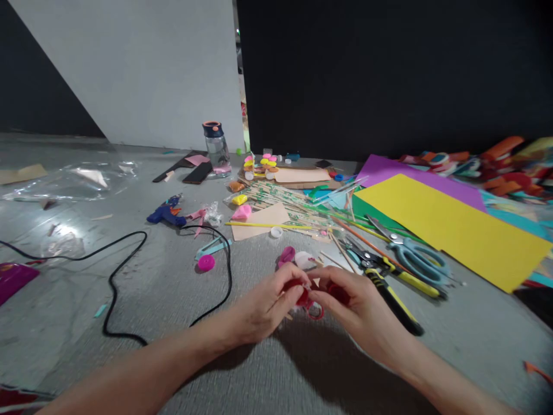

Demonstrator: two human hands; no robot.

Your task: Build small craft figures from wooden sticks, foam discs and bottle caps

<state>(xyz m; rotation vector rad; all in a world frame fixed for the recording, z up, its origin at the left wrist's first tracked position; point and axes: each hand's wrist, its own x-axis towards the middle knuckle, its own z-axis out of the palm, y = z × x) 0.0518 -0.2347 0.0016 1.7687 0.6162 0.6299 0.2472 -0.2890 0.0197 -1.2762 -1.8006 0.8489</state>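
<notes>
My left hand [276,297] is closed, with thumb and fingers pinched on a small red round piece [302,297] that looks like a bottle cap. Close beside it, my right hand [349,300] curls around a darker red cap [339,293], partly hidden by the fingers. A red ring [315,311] hangs below, between the two hands; which piece it belongs to is hard to see. Just beyond the fingertips lie a pink cap [286,255] and a white cap [305,260]. To the right of my right hand are yellow-and-black pliers [391,288].
Blue-handled scissors [419,259] lie near a yellow sheet [453,227]. Thin sticks [280,199] are spread in the middle. At left, a blue glue gun [166,214] trails a black cord [113,282]. A water bottle [216,151] stands behind, and a magenta cap [206,263] lies nearer.
</notes>
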